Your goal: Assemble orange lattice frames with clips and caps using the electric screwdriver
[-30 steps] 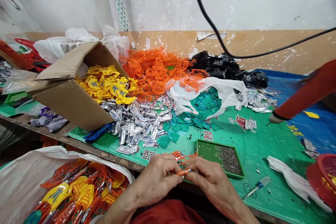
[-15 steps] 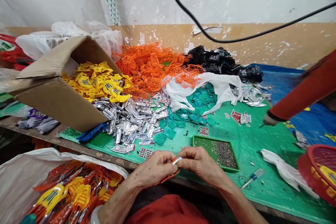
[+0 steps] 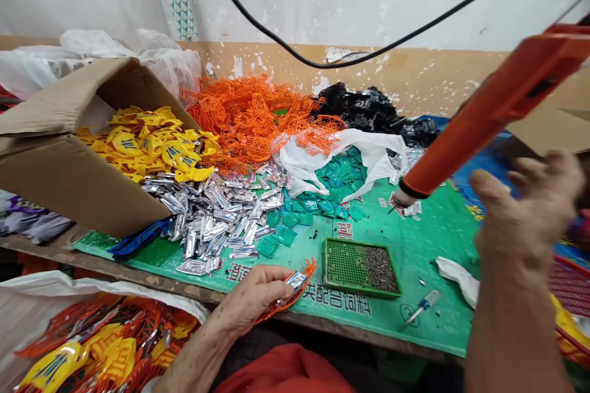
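My left hand is closed on an orange lattice piece with a silver part laid on it, held just over the table's front edge. My right hand is raised at the right with its fingers apart and nothing in them, slightly blurred. It is close under a long orange power screwdriver that slants down to the left, its tip near the green mat. A green mesh tray holding small dark screws lies right of my left hand.
On the table lie a cardboard box of yellow parts, piles of silver parts, orange lattices, black parts and teal parts in a white bag. A small screwdriver lies by the tray. A bag of assembled pieces sits lower left.
My right hand let go of the orange piece and rose to the right toward the orange screwdriver. My left hand kept the piece. The view shifted to the right.
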The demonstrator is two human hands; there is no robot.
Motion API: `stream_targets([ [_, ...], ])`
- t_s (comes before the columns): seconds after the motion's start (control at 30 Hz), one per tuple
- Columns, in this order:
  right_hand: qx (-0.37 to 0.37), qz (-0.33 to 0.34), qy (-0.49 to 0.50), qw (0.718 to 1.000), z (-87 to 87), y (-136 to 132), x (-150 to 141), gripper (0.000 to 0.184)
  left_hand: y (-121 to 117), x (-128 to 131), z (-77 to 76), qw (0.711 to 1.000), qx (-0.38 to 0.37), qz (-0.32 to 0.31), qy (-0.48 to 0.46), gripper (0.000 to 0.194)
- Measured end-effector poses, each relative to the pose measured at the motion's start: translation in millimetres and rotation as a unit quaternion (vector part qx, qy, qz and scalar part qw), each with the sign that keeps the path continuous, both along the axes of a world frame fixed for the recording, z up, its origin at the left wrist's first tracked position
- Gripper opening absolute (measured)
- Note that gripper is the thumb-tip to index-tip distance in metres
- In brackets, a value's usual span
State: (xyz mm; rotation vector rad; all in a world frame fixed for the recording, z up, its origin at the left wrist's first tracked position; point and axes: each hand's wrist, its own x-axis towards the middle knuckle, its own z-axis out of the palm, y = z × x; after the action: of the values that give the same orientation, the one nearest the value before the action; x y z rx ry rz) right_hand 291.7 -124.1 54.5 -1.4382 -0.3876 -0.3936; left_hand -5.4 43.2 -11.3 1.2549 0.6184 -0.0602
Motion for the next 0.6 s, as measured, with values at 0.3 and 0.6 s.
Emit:
stream_targets([
  [0.3, 0.048, 0.271, 0.101, 0.956, 28.2, 55, -20, 0.037, -3, 4, -8.6, 0.997, -0.025, 0.071, 0.016, 0.024],
  [0.6, 0.023, 0.36, 0.147, 0.921, 18.4, 56, -75, 0.04, -9, 11, -9.1, 0.993, -0.026, 0.119, -0.006, 0.025],
])
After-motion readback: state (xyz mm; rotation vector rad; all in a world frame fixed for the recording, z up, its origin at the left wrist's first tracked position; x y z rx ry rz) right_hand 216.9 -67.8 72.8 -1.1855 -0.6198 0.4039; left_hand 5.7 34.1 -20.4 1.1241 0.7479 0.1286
